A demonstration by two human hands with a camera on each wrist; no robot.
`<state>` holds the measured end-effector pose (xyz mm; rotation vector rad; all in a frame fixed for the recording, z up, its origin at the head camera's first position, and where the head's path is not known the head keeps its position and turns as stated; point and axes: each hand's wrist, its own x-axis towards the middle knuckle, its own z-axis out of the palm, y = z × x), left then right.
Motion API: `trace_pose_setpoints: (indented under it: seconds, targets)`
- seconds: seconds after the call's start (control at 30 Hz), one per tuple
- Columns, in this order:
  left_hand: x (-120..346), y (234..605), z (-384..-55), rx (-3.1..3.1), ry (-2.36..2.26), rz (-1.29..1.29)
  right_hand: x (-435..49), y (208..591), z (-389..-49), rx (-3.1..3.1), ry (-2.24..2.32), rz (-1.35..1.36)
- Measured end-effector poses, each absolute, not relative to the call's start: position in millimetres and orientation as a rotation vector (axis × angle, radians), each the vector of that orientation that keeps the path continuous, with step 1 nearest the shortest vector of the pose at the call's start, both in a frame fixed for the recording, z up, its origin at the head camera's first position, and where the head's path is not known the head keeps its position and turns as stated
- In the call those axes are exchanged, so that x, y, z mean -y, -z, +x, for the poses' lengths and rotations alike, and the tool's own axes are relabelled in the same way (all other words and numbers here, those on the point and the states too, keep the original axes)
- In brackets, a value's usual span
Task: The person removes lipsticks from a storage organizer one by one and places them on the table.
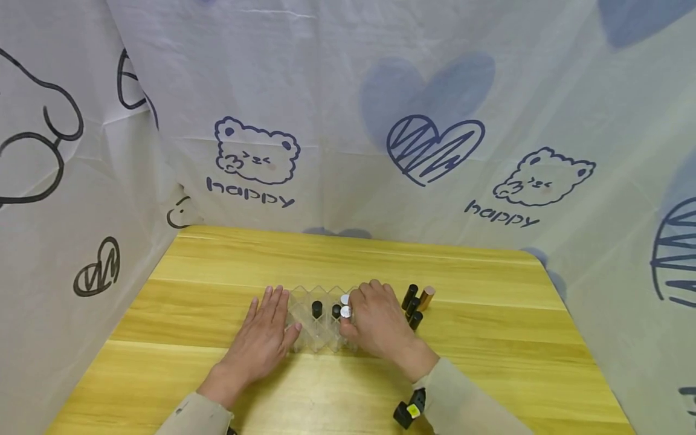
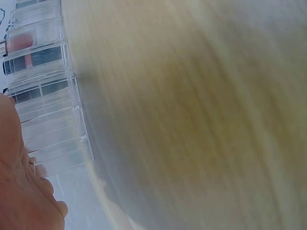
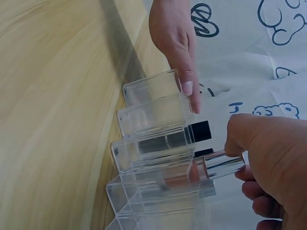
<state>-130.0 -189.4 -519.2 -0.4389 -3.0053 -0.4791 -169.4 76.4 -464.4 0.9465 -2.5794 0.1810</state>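
Note:
A clear acrylic lipstick organizer [image 1: 304,339] with zigzag compartments stands on the table. My left hand [image 1: 261,338] rests along its left end, fingers straight and thumb over the near corner. My right hand [image 1: 379,320] pinches the shiny silver cap of a lip gloss tube [image 3: 223,164] between thumb and fingers. This tube's pinkish lower part is inside a compartment. Beside it, a second silver-capped tube [image 1: 345,299] stands in the organizer, close to the right fingers. Two black-capped tubes [image 1: 317,309] occupy other compartments. The right hand covers the organizer's right end in the head view.
Right of the organizer, several black tubes [image 1: 410,296] and a rose-gold tube [image 1: 426,298] are grouped on the wooden table [image 1: 489,338]. A white printed cloth [image 1: 326,90] hangs behind and beside the table. A black device [image 1: 409,411] is strapped at the right wrist.

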Motion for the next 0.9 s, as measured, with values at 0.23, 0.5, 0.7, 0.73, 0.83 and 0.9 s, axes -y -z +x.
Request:
trace_pose_setpoints:
  seconds: [0.23, 0.5, 0.7, 0.73, 0.83, 0.9]
  targets:
    - [189.6, 519.5, -130.7, 3.001, 0.484, -0.437, -76.9, 455.1, -167.2, 2.591, -0.213, 0.926]
    - [189.5, 519.8, -130.8, 2.989, 0.483, -0.443, -78.9, 445.5, -164.8, 2.556, -0.264, 0.915]
    - [189.2, 519.1, -130.9, 2.997, 0.488, -0.442, -82.1, 437.4, -163.5, 2.551, -0.314, 0.899]
    - [189.2, 518.9, -130.8, 2.998, 0.488, -0.442, -83.1, 436.3, -163.6, 2.553, -0.319, 0.894]
    - [189.0, 518.3, -130.4, 2.998, 0.497, -0.441, -86.8, 433.6, -164.3, 2.559, -0.323, 0.877]
    - [188.9, 518.0, -129.9, 2.999, 0.506, -0.441, -89.7, 432.6, -165.2, 2.565, -0.326, 0.865]
